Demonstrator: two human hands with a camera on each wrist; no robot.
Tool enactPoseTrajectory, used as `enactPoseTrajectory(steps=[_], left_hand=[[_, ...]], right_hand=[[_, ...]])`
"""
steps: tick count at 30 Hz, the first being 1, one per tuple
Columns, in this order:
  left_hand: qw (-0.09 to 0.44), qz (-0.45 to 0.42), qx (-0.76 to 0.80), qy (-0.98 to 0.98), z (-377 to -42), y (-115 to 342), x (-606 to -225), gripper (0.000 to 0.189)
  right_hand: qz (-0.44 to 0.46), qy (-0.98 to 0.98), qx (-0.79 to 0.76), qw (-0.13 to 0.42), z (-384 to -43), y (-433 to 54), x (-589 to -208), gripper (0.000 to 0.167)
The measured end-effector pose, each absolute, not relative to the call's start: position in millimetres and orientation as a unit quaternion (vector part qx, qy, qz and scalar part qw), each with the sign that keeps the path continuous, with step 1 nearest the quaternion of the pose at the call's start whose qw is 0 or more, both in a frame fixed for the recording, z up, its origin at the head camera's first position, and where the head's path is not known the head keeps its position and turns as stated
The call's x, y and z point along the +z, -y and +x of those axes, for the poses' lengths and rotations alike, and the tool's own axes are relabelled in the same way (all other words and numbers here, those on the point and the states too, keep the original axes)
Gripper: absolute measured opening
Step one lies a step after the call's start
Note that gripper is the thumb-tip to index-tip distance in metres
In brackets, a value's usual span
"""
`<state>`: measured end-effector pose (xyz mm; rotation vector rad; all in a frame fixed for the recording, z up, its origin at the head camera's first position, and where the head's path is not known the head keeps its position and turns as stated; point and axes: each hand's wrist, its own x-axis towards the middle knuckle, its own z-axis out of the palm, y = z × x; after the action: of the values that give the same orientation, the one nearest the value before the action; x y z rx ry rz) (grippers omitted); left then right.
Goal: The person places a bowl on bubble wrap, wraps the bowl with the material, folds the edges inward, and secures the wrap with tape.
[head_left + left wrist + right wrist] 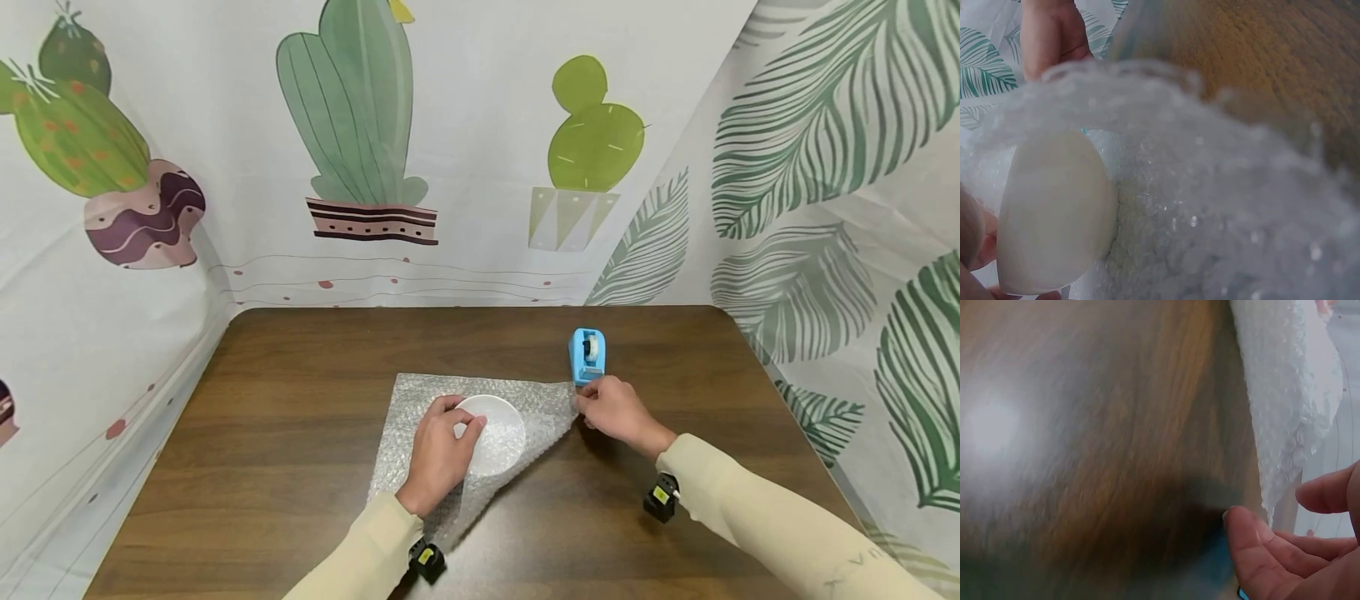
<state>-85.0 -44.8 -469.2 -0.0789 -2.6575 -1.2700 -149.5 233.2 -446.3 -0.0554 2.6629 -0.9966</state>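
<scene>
A white bowl [501, 433] sits on a sheet of bubble wrap [416, 404] on the table. My left hand [440, 454] grips the bowl's left rim, the thumb over the edge. The left wrist view shows the bowl's pale outer side [1057, 212], with blurred wrap rising in front of it. My right hand [618, 410] holds the wrap's right corner. The near edge of the sheet is lifted and folded up against the bowl's near side. In the right wrist view the wrap's tip [1272, 500] runs down to the fingers [1247, 537].
A blue tape dispenser [587, 354] with a roll stands just beyond my right hand. The brown wooden table [300, 467] has rounded far corners. Behind it hangs a white cloth [480, 167] printed with cacti and leaves.
</scene>
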Motion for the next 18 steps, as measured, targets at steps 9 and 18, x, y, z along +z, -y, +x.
enactPoseTrajectory(steps=[9,18], left_hand=[[0.096,-0.026,-0.432,0.896,-85,44,-469,0.021],[0.095,-0.024,-0.429,0.898,-85,44,-468,0.021]], right_hand=[[0.074,-0.859,-0.468,0.193,-150,-223,-449,0.028],[0.091,-0.837,-0.507,0.185,-149,-216,-454,0.022]])
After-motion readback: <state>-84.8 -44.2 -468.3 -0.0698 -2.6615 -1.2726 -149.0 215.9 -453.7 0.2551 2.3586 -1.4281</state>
